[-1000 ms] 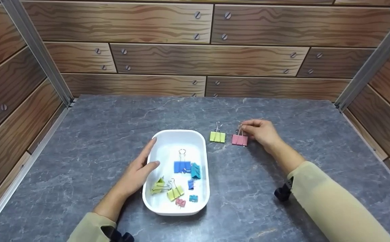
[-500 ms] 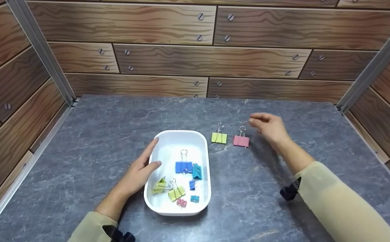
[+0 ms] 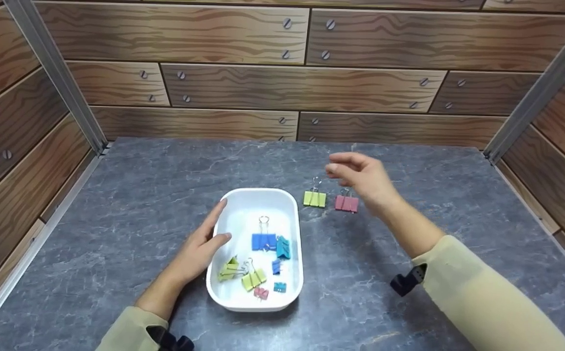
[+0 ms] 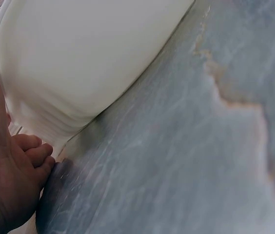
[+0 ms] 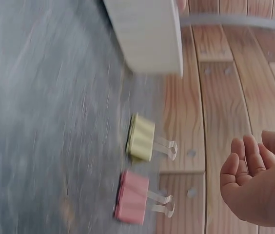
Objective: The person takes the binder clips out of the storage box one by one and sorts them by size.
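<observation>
Grey marbled tabletop (image 3: 189, 165) carries a white tray (image 3: 275, 204) in front of the person. At the tray's near end lie a small red clip (image 3: 261, 293) and a small teal clip (image 3: 280, 287). Just beyond are two yellow-green clips (image 3: 254, 280), then a small blue clip (image 3: 276, 266). Past those, a larger teal clip (image 3: 283, 247) sits against a large blue clip (image 3: 263, 242). The left hand (image 3: 199, 253) holds the tray at its left wall, thumb over the rim, other fingers along the outside.

Farther off, on the table beside the tray's right far corner, are a lime clip (image 3: 315, 199) and a pink clip (image 3: 346, 204), side by side and apart. The right hand (image 3: 367, 183) is in the air over this pair, fingers loosely bent with a gap to the thumb; it has hold of nothing.

Judging by this layout, the work is at an early stage: two clips are set out in a row, while at least seven remain in the tray. Wood-patterned panels (image 3: 243, 87) close off the back.
</observation>
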### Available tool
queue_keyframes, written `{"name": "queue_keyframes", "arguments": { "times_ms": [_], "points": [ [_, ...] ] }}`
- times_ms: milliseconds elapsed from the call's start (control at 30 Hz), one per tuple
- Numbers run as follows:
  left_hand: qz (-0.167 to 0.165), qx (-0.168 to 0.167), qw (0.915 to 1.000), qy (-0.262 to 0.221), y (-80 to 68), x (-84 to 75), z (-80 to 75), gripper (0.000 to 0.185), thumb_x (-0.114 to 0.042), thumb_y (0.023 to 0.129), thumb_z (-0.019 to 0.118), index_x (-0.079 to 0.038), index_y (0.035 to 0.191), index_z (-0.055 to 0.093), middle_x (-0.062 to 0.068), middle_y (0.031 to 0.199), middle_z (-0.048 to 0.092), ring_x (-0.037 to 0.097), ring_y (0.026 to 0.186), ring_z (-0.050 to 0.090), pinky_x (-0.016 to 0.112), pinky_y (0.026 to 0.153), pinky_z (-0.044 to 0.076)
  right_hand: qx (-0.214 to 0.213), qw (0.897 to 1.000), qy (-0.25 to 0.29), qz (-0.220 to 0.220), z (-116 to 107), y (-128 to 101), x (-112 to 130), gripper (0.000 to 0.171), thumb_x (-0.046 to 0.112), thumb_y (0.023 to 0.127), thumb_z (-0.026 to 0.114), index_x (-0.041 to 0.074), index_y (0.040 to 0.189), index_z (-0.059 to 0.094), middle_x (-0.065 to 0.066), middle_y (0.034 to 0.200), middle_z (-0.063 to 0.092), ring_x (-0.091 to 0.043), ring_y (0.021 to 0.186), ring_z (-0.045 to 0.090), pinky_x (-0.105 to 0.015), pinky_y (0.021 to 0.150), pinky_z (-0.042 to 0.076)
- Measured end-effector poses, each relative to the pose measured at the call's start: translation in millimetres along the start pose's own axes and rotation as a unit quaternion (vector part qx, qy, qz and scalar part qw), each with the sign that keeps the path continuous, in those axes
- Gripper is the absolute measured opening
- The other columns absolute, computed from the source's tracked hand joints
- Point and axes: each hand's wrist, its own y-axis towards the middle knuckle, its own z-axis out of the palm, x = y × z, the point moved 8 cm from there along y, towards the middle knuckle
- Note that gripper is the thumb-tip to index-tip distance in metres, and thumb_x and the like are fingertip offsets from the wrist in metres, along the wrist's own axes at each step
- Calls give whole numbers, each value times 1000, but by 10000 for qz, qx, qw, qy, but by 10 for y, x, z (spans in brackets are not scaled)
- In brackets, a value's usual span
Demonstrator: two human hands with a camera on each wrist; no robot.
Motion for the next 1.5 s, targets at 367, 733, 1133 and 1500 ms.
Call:
{"name": "queue_keyframes", "arguments": {
  "times_ms": [367, 733, 1133, 1500],
  "points": [
    [-37, -70, 9999, 133, 10, -21, -18, 72, -15, 107, 60, -28, 170, 29, 3, 174, 25, 23, 159, 21, 47, 129, 19, 793, 9967, 29, -180, 615, -85, 70, 32, 10, 102, 72, -2, 131, 71, -15, 118, 77, -20, 101, 75, -35, 89, 60],
    [-53, -91, 9999, 56, -1, -5, -5, 72, -13, 106, 59, -24, 170, 28, 8, 173, 27, 27, 159, 25, 50, 127, 22, 1258, 9907, -103, -503, 995, -142, 29, 29, 9, 99, 76, -3, 125, 74, -12, 106, 78, -20, 95, 74, -43, 93, 59],
    [-108, -71, 9999, 89, -9, 24, -15, 72, -15, 107, 60, -30, 170, 29, 4, 174, 26, 24, 159, 23, 49, 128, 21, 1756, 9708, -1064, -1244, 1270, -196, -23, 27, 8, 99, 75, -6, 122, 75, -10, 104, 79, -18, 95, 72, -31, 83, 59],
    [-132, -56, 9999, 80, -5, 14, -8, 72, -15, 106, 60, -30, 170, 28, 6, 174, 26, 26, 159, 25, 50, 128, 22, 1872, 9583, -1702, -1332, 1332, -207, -103, 27, 16, 98, 78, 2, 121, 78, -1, 104, 78, -19, 101, 71, -50, 94, 57]
  ]
}}
